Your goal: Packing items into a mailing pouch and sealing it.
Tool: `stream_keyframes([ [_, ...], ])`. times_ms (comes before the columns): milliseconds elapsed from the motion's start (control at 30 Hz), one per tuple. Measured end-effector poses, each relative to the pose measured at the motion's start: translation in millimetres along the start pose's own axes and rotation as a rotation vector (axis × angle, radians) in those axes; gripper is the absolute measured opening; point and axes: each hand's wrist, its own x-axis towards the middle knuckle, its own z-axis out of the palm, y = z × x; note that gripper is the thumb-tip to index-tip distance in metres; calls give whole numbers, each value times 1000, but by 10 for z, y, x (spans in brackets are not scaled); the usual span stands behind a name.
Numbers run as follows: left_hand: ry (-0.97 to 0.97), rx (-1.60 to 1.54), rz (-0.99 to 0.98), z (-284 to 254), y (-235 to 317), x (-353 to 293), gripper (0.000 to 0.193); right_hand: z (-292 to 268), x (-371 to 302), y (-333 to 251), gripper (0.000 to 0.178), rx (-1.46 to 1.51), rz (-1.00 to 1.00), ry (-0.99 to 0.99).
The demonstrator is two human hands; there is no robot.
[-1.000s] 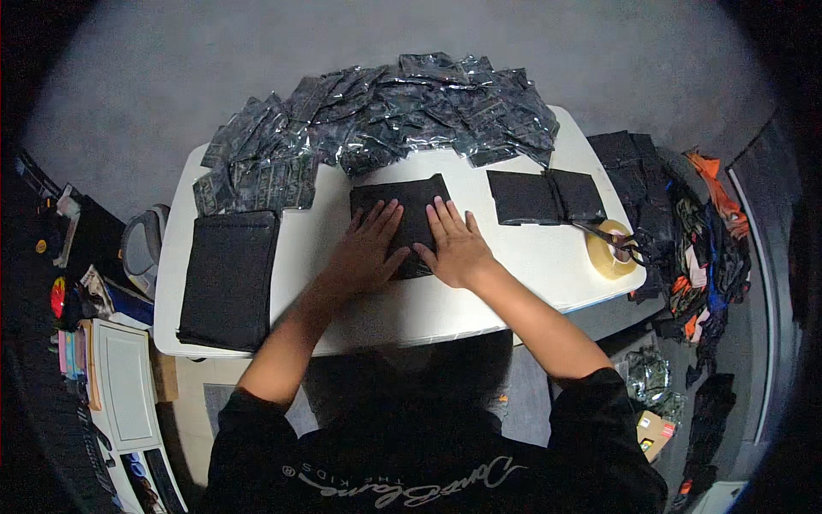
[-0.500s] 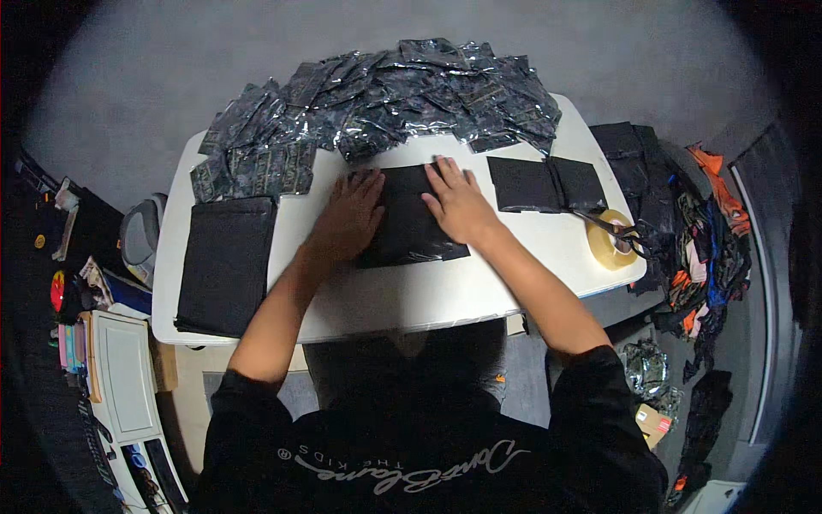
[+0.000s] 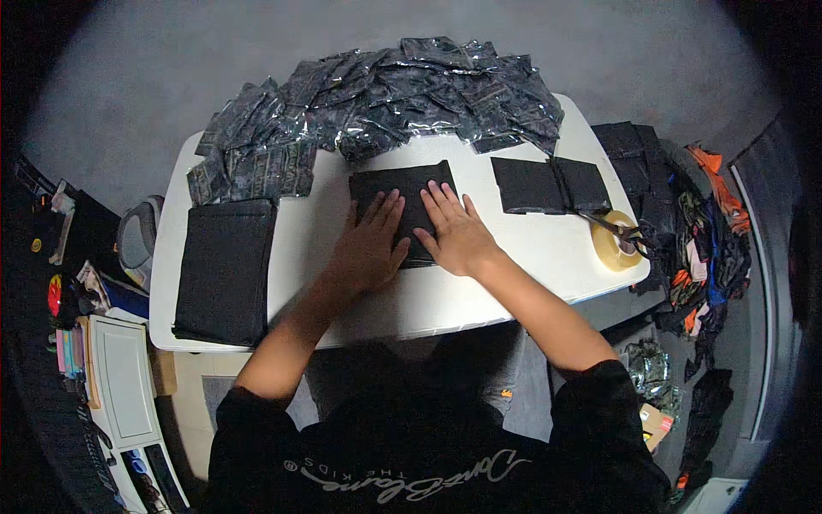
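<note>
A black, flat rectangular stack that looks like thin plastic bags (image 3: 401, 176) lies on the white table (image 3: 342, 313) in front of me. My left hand (image 3: 368, 244) rests flat on its left part, fingers stretched forward. On its right side my right hand (image 3: 460, 230) also lies flat, with the fingers spread and the thumb pointing inward. Neither hand grips anything. The palms hide much of the stack's near half, and a bit of its near edge shows between them.
A heap of shiny clear-wrapped dark packets (image 3: 419, 90) covers the far edge. At the left stands a larger black stack (image 3: 224, 270). To the right are two smaller black stacks (image 3: 527, 184), a tape roll (image 3: 610, 253) and dark-handled scissors (image 3: 623, 230). Clothes (image 3: 689, 248) hang farther right.
Both hands have slid nearer to me over the black stack, the left one also moving right. The stack looks narrower and squarer now, with its right edge farther left.
</note>
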Motion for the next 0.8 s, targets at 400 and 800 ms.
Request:
stream_keyframes([
  [400, 76, -163, -231, -27, -676, 222, 68, -129, 523, 456, 84, 604, 238, 354],
  [800, -4, -210, -290, -93, -843, 672, 76, -110, 1027, 863, 35, 626, 187, 3],
])
